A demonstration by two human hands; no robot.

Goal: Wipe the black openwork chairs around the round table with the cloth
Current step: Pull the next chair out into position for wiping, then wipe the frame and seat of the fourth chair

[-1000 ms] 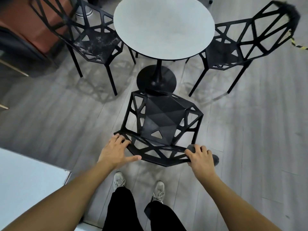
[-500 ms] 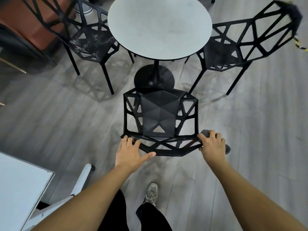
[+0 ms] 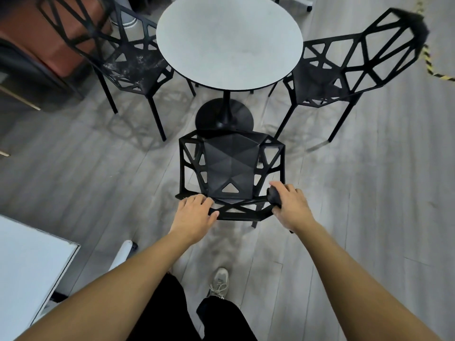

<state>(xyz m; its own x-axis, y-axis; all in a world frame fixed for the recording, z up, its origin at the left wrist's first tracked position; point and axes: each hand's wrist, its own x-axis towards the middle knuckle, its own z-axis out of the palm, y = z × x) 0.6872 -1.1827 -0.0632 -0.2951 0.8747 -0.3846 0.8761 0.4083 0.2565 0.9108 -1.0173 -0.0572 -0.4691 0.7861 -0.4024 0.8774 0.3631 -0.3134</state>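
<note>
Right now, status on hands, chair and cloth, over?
Left hand grips near chair backrest. Right hand holds dark cloth against the backrest's right corner. Round table just ahead; nothing blocking.

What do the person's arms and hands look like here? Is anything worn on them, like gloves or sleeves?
Both forearms are bare up to the edge of the picture: no sleeves show. The left hand and the right hand wear no gloves, and no rings, watch or bracelet can be seen. Lower down, the person wears black trousers and a light grey laced sneaker.
</note>
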